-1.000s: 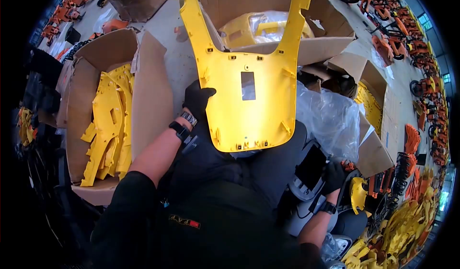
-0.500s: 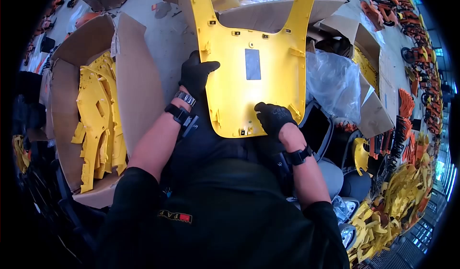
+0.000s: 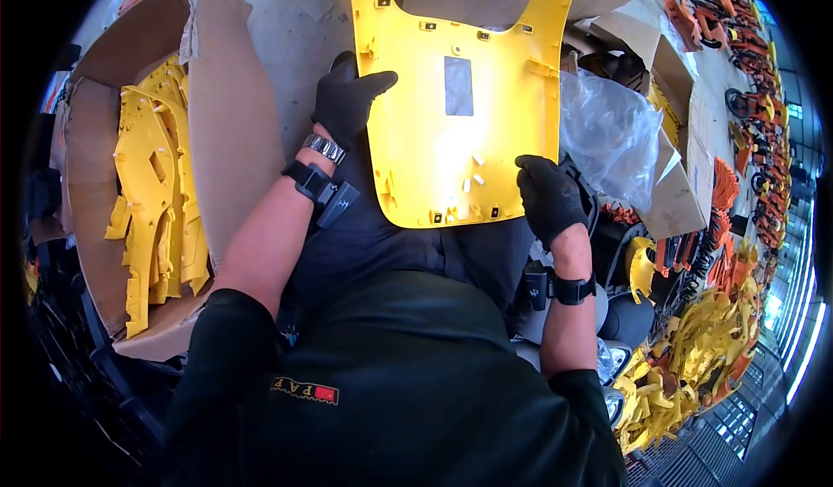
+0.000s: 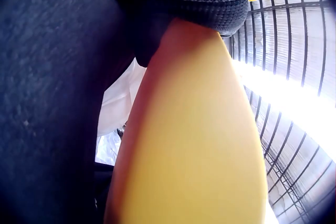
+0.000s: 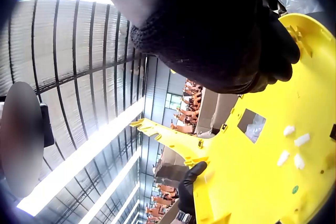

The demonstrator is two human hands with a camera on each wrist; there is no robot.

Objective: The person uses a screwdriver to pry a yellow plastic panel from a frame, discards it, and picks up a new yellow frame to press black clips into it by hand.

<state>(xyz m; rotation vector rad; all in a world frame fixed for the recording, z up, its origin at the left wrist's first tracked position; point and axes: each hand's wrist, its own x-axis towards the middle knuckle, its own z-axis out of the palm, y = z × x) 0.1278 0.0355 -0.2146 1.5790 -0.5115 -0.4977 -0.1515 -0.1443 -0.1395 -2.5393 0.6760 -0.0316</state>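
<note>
A large yellow plastic panel (image 3: 416,140), with a rectangular cutout and two upward arms, stands tilted over the person's lap, its inner side toward the head camera. My gloved left hand (image 3: 345,99) grips its left edge, thumb across the inner face. In the left wrist view the smooth outer face (image 4: 194,129) runs down from the glove. My gloved right hand (image 3: 551,199) is at the lower right edge with its fingers bent; I cannot tell whether they hold anything. Several small white pieces (image 5: 301,140) lie loose on the panel's lower inner face.
To the left stands a cardboard box (image 3: 234,79) with yellow panels (image 3: 143,174) inside. On the right are a clear plastic bag (image 3: 607,131), another open box (image 3: 681,187) and a heap of yellow parts (image 3: 694,357). Orange vehicles line the far right.
My right hand has come from the things at the right to the panel's lower inner face, then drawn back to its right edge. White pieces now show on the panel. The left hand keeps its grip.
</note>
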